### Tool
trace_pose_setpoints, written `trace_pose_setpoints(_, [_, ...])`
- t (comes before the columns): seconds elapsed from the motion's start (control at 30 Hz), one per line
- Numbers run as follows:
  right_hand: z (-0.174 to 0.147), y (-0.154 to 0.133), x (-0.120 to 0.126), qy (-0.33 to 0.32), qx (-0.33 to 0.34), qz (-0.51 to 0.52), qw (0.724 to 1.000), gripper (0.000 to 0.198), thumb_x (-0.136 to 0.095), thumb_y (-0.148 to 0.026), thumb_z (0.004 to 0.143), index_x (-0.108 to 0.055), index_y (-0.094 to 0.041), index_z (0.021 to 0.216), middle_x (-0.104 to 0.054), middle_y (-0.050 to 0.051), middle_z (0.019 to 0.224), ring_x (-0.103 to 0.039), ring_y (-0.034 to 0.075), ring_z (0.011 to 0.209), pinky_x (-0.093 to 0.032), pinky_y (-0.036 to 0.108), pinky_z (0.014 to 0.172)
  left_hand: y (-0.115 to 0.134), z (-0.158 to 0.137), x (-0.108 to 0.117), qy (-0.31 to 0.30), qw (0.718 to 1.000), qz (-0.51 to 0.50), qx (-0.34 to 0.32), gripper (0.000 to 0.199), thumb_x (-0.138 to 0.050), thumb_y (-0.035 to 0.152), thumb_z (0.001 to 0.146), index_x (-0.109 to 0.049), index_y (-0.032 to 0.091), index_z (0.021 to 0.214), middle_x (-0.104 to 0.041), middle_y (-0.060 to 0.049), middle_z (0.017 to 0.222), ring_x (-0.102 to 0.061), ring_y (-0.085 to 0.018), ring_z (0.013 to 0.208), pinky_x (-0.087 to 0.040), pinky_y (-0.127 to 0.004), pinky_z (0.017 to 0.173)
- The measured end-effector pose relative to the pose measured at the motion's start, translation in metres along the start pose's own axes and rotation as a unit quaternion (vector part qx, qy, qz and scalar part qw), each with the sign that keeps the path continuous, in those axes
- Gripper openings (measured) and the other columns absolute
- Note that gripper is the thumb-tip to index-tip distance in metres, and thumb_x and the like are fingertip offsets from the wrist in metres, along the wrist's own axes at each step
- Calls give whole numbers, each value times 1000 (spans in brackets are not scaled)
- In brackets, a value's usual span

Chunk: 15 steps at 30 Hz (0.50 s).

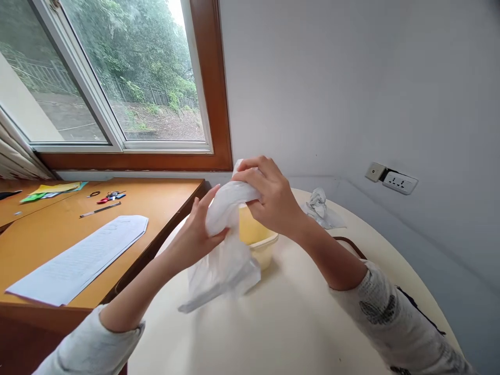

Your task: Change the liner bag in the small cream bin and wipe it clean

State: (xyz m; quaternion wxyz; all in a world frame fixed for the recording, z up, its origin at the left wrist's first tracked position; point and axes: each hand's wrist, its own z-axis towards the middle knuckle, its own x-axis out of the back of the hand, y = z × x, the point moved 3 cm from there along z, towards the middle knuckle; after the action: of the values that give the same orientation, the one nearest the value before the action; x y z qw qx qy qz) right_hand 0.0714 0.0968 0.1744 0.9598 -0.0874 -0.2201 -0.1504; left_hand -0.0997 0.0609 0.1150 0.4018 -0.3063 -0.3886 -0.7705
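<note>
Together, left hand (pixel 194 235) and right hand (pixel 272 195) grip white plastic (pixel 226 258).

Soft daylight, brightest at the window (pixel 133 78)
Light enters from beyond and left of the grip, where a patch of sky (pixel 176 10) is burnt out to white; right of it, the grey wall (pixel 332 78) dims toward the upper corner. Faint, soft-edged shadows lie on the table (pixel 300 317) below the grip. The hanging end of the plastic bag (pixel 224 265) just under it is slightly blurred, print on the papers (pixel 88 258) to its left is illegible, and wide-angle distortion stretches the edges.
</note>
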Motion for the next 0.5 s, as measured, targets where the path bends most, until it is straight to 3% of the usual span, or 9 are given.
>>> trace_pose_setpoints(0.1, [-3, 12, 3, 23, -34, 1, 999, 32, -43, -2, 70, -57, -22, 92, -52, 4, 103, -49, 18, 96, -40, 34, 82, -19, -9, 1, -27, 999, -18, 4, 71, -47, 26, 82, -5, 28, 140, -54, -9, 116, -58, -18, 82, -49, -29, 66])
trace_pose_setpoints(0.3, [-21, 56, -7, 29, -180, -7, 983, 30, -53, -15, 72, -56, -24, 101, -52, 5, 106, -48, 21, 101, -42, 36, 85, -43, -22, 26, -96, 994, 20, -42, 59, -36, 18, 85, -16, 29, 140, -47, -6, 129, -52, -19, 105, -45, -28, 84])
trace_pose_setpoints(0.43, [-37, 80, -17, 19, -280, 20, 960, 36, -53, -31, 79, -48, -24, 113, -51, 7, 113, -47, 22, 106, -42, 39, 84, -56, -22, 29, -164, 985, 42, 26, 57, -28, 13, 83, -29, 32, 137, -48, -4, 123, -57, -14, 85, -47, -28, 77])
trace_pose_setpoints(0.5, [-44, 83, -18, 6, -297, 38, 954, 36, -52, -32, 81, -47, -24, 115, -50, 7, 114, -47, 21, 107, -41, 39, 87, -72, -21, 21, -173, 981, 55, 72, 61, -27, 11, 80, -30, 31, 137, -48, -6, 123, -57, -16, 84, -47, -31, 77])
